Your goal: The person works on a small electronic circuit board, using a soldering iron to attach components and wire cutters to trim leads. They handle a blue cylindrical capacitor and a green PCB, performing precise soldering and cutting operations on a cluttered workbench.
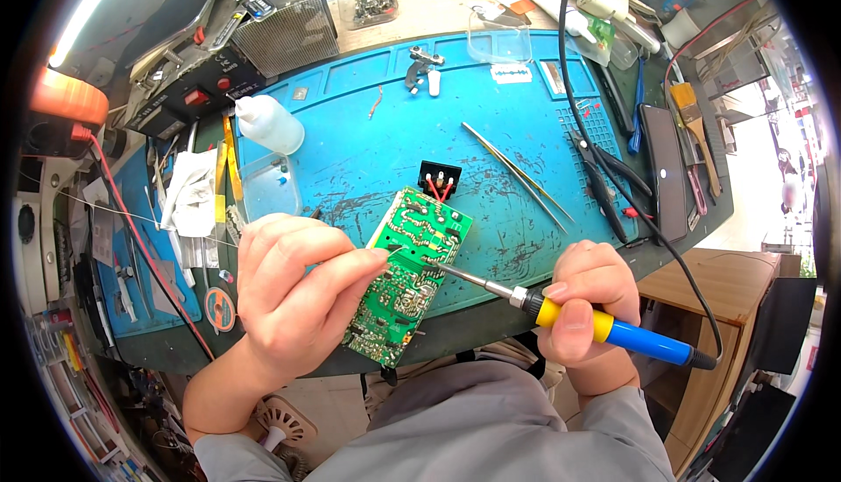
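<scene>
A green circuit board (412,258) lies at a slant over the mat's near edge, its soldered side up. A black socket (440,177) joins its far end by short red wires. My right hand (589,302) grips a soldering iron (639,339) with a blue and yellow handle, its metal tip at the board's middle. The fingers of my left hand (302,294) are pinched over the board's left edge. Between them runs a thin strand of solder wire (114,209), coming in from the left; its end close to the iron's tip is hard to make out.
Tweezers (517,171) rest on the blue mat (350,149), right of the board. Pliers (604,188), a phone (661,171) and the iron's black cord (679,258) line the right side. A white bottle (270,124), a clear tray (270,188) and a solder spool (220,309) stand left.
</scene>
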Demonstrator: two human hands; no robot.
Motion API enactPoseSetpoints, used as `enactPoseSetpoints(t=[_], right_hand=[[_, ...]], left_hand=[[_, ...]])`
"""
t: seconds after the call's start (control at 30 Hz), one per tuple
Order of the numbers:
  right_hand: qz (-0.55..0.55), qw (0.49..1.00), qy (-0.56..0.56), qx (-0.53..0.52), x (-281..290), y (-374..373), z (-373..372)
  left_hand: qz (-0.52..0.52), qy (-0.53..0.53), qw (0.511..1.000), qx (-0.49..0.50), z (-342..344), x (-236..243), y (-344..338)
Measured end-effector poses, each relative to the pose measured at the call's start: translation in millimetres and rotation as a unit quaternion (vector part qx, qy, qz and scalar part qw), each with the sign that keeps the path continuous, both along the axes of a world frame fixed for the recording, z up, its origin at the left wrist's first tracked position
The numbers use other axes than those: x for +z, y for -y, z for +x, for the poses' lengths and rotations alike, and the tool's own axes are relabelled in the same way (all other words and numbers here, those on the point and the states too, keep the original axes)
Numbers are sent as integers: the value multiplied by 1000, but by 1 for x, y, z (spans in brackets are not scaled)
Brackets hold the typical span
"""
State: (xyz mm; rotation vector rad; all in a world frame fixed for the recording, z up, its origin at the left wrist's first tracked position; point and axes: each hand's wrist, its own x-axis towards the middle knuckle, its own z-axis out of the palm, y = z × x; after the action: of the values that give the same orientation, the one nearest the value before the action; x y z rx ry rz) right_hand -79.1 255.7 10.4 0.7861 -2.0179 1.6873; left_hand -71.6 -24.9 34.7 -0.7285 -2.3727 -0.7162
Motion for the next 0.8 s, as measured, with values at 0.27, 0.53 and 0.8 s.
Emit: enactPoseSetpoints(t=[0.27, 0.53, 0.8], right_hand=[[-57, 998, -10, -20, -7, -4, 4], [-11, 1000, -11, -24, 1, -2, 7], [-38, 997, -44, -44, -5, 0, 4]], left_hand=[[3, -1, 1000, 9, 1, 1, 0], [4, -10, 1000, 12, 0, 1, 2], [4, -26, 1000, 1, 4, 7, 8]])
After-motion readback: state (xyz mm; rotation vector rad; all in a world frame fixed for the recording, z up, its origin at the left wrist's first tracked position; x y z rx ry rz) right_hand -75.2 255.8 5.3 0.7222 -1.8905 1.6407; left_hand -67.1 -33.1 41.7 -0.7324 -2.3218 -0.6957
